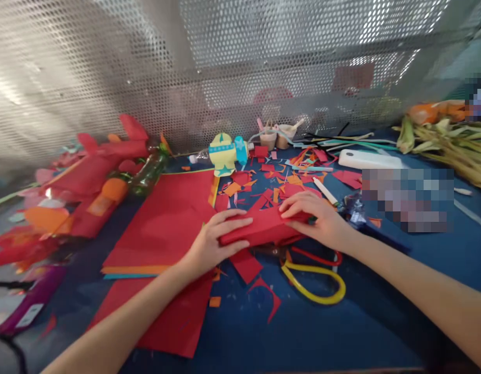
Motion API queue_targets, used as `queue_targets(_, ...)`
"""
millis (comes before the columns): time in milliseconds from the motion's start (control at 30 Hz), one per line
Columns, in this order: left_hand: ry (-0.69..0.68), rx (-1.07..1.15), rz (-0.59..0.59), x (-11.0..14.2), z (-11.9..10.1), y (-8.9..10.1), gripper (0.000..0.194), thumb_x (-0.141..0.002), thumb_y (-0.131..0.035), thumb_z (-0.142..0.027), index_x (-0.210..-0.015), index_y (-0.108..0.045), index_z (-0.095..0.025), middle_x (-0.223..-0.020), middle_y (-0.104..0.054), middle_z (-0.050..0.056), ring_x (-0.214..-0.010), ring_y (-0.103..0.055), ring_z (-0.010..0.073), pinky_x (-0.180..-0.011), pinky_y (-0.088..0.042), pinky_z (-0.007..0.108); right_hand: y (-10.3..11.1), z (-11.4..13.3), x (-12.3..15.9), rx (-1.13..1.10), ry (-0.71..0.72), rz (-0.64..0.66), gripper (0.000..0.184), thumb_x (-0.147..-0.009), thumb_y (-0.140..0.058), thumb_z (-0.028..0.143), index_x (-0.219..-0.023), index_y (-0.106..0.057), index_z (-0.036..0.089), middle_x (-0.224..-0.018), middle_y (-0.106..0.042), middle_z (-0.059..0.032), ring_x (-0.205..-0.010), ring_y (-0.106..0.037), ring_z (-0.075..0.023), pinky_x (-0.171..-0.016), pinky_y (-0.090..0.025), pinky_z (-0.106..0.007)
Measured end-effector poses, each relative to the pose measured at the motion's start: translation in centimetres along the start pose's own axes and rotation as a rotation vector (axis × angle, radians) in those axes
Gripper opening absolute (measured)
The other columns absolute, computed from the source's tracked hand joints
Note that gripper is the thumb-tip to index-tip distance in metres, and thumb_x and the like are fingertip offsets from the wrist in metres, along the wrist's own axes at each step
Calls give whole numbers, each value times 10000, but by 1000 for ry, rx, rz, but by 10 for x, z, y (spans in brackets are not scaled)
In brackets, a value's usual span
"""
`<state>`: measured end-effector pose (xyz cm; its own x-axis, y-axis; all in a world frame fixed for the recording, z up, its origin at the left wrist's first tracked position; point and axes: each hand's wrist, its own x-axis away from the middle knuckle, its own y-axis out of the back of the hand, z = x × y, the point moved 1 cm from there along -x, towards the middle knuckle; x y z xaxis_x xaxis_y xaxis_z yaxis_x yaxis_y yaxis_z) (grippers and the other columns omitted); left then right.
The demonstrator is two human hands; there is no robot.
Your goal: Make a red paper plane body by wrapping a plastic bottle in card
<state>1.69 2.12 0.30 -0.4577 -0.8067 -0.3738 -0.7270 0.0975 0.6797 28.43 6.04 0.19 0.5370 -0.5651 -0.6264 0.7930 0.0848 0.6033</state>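
Both my hands hold a roll wrapped in red sheet above the middle of the table. My left hand grips its left end, fingers over the top and thumb along the near side. At the other end, my right hand presses the sheet with bent fingertips. What lies inside the roll is hidden. Just below it are scissors with yellow and red handles, their blades partly covered. A red strip lies under the roll. Left of my left hand is a stack of red sheets, with orange and blue edges showing beneath.
Red and orange scraps litter the blue table. Red-wrapped bottles crowd the left, beside a purple tool. Behind are a yellow-and-blue decorated bottle, small cups and a perforated metal wall. A white case and dried husks lie right.
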Motion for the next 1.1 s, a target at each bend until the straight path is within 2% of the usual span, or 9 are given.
queue_targets(33, 32, 56, 58, -1, 1, 3, 383, -831, -664, -312, -1210, -633, -262, -1312, -578, 88, -1194, -547, 237, -1057, -404, 404, 0, 0, 0, 9, 4, -5, 45, -892, -588, 201, -906, -615, 233, -965, -687, -61, -949, -598, -197, -876, -473, -387)
queue_targets(100, 43, 73, 91, -4, 2, 9, 438, -798, -692, -360, -1219, -629, -254, -1292, -606, 83, -1219, -536, 250, -1057, -407, 404, 0, 2, -1, 25, 14, 3, 48, -895, -580, 206, -896, -619, 233, -958, -688, -62, -953, -597, -205, -874, -480, -399)
queue_targets(333, 70, 92, 63, -2, 1, 10, 545, -759, -721, -377, -1265, -582, -229, -1326, -597, 93, -1243, -526, 260, -1063, -399, 426, 0, 6, -1, 33, 27, -7, 62, -895, -579, 255, -884, -636, 233, -946, -694, -68, -964, -618, -221, -875, -500, -428)
queue_targets(567, 45, 189, 56, -2, 0, 8, 353, -801, -668, -305, -1149, -660, -251, -1282, -634, 70, -1265, -512, 241, -1064, -398, 435, -1, 7, -2, -50, 39, 47, 85, -908, -543, 205, -918, -618, 243, -1004, -711, -68, -988, -634, -201, -865, -521, -405)
queue_targets(733, 50, 244, 42, -2, -2, 11, 297, -840, -618, -262, -1132, -672, -255, -1268, -642, 77, -1246, -532, 239, -1060, -406, 437, -1, 5, -2, -66, -39, 78, 84, -898, -544, 197, -938, -607, 235, -1025, -692, -75, -1013, -620, -201, -887, -511, -399)
queue_targets(867, 61, 270, 24, -1, 0, 14, 309, -879, -566, -266, -1176, -647, -236, -1263, -646, 92, -1236, -543, 233, -1064, -404, 423, 0, 5, -2, -89, -66, 112, 127, -874, -544, 145, -954, -587, 234, -1040, -679, -73, -1023, -615, -192, -896, -509, -385)
queue_targets(1100, 78, 301, -50, 1, 8, 9, 294, -839, -626, -282, -1122, -673, -214, -1243, -657, 99, -1193, -579, 224, -1056, -416, 407, -2, 2, -2, -92, -70, 89, 158, -899, -542, 199, -1033, -613, 245, -1054, -681, -67, -1044, -615, -199, -926, -504, -392)
